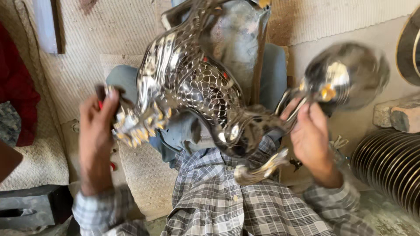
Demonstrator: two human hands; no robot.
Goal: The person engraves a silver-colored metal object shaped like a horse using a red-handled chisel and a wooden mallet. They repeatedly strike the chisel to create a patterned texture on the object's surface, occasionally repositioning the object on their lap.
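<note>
From the head camera, the left hand (pixel 97 131) is gripping the clawed, gold-tipped end of a shiny metal animal figure (pixel 192 87), fingers curled shut around it, while the right hand (pixel 311 137) is pinching the thin curved stem on the other side, where a rounded polished piece (pixel 345 76) is blurring in motion. The figure is hanging in the air over the person's lap and checked shirt (pixel 218 201), resting on nothing. The surface is looking slick and the grips are sitting on narrow, far-apart ends, so the weight could be twisting out of the fingers; a slip would likely be dropping it onto the knees or bending the thin stem. Around it, a stack of ribbed dark discs (pixel 389 164) is lying near the right elbow, a brick (pixel 404 116) just beyond, a dark metal block (pixel 30 205) by the left forearm and a red cloth (pixel 15 83) at the left edge, crowding the woven mat (pixel 100 30) on both sides
</note>
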